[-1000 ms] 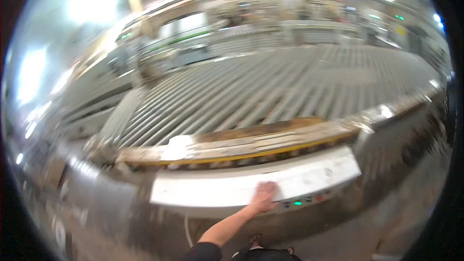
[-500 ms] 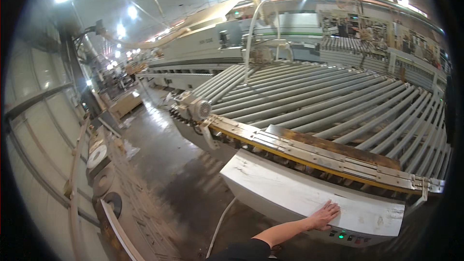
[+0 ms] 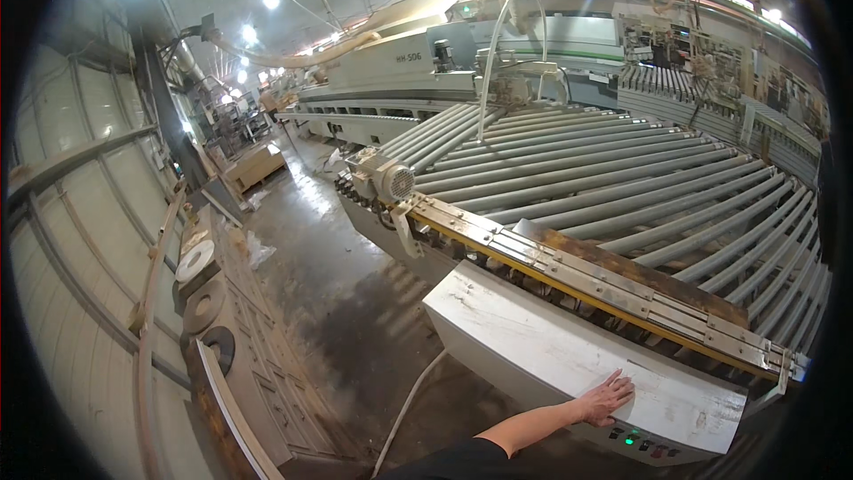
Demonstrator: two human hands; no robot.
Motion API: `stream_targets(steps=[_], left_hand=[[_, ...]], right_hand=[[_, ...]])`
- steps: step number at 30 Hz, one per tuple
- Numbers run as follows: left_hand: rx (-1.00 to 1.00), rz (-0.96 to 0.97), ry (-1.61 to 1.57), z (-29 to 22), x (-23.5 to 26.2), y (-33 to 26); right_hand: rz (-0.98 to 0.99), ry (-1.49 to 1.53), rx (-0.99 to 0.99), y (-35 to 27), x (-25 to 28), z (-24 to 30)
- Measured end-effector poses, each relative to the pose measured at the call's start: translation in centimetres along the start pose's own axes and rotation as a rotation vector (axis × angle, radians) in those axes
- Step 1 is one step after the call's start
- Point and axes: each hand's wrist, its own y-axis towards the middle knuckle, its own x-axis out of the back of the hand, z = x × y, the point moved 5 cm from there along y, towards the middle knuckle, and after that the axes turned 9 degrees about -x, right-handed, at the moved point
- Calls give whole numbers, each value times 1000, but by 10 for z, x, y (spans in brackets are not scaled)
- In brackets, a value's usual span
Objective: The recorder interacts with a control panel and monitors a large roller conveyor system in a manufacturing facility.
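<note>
My left hand rests palm down on the top of a long white metal control box. Its fingers are spread and it holds nothing. Just below the hand, the front face of the box carries a row of small buttons, with a green light lit among them. My right hand is out of the picture.
Behind the box runs a roller conveyor with a yellow-edged rail and a motor at its left corner. A pale cable hangs down to the floor. Along the left wall stand stacked panels and rolls.
The view has shifted a little, so the surroundings sit farther right in the picture. My left hand stays on the box top near the buttons.
</note>
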Motion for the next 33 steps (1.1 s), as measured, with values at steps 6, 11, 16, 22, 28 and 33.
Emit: stream_targets(steps=[6, 11, 16, 22, 28, 33], left_hand=[[12, -15, -20, -5, -2, -2], [-87, 39, -123, -18, -14, 37], [70, 37, 42, 15, -23, -6], [-7, 194, 116, -34, 32, 28], [-6, 192, 102, -55, 41, 33], [13, 207, 122, -56, 36, 30]], right_hand=[[170, -68, 88, 25, 8, 10], [63, -21, 47, -5, 12, -1], [-651, 309, -252, -141, -99, -15], [-1129, 438, -385, -183, -181, 11], [-1075, 428, -608, -195, -184, 87], [-1170, 357, -592, -181, -199, 77]])
